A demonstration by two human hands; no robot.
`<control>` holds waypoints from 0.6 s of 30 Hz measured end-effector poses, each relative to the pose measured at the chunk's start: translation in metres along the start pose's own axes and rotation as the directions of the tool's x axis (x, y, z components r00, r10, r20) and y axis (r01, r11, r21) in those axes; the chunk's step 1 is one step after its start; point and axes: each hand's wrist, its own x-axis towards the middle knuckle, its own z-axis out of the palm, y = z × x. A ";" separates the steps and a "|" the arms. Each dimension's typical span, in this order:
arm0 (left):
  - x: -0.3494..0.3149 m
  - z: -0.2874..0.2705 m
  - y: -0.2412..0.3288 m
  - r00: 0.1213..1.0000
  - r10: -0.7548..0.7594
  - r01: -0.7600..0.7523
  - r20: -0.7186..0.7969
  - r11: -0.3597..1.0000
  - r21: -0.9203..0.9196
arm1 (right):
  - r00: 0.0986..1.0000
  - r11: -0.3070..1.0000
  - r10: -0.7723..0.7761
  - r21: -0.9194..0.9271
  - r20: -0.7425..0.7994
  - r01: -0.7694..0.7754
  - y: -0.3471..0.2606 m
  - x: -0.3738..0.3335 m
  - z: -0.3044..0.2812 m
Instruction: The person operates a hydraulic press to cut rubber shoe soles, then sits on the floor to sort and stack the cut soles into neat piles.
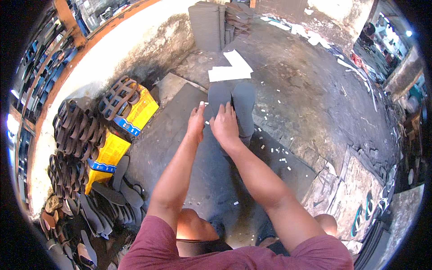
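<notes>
Two maroon short sleeves (150, 243) frame our view at the lower edge, and bare knees (194, 226) show between our arms. Both forearms stretch forward and draw together toward the middle. Our left hand (196, 123) is held edge-on, thumb side up, its fingers straight and close together, clamped on nothing that we can see. Our right hand (226, 123) lies back up over the left one of two dark grey, elongated soles with rounded ends (244, 101), its fingers pointing ahead and slightly apart; its palm is hidden from us. The soles lie side by side, straight ahead of us.

Beneath our arms spreads a flat, dark grey sheet (171, 121) on the worn, stained floor (301, 94), with small white bits (288, 168) scattered about. To our left we see loose grey soles (130, 193) in a heap; to our right, dark flip-flops with pale straps (357, 221) rest on a worn, pale board (335, 198). Brown strappy sandals (76, 130) are piled beside yellow-and-blue boxes (150, 105). Just past the soles lie white, flat rectangular pieces (230, 74), and farther off a tall grey stack of flat slabs (204, 27) stands by a blotched, whitish wall (148, 31).
</notes>
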 end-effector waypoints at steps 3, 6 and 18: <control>-0.007 0.011 -0.001 0.998 -0.019 0.017 0.062 0.999 0.042 | 1.000 0.998 -0.008 0.058 -0.024 0.009 0.002 -0.001 -0.009; -0.030 0.030 0.011 0.994 -0.014 -0.005 0.111 0.987 0.163 | 0.970 0.971 0.093 0.234 -0.225 -0.039 0.039 0.007 -0.029; -0.024 0.045 -0.002 0.992 -0.103 0.105 0.075 0.994 -0.021 | 0.758 0.552 0.322 0.538 0.568 -0.637 0.114 0.019 -0.023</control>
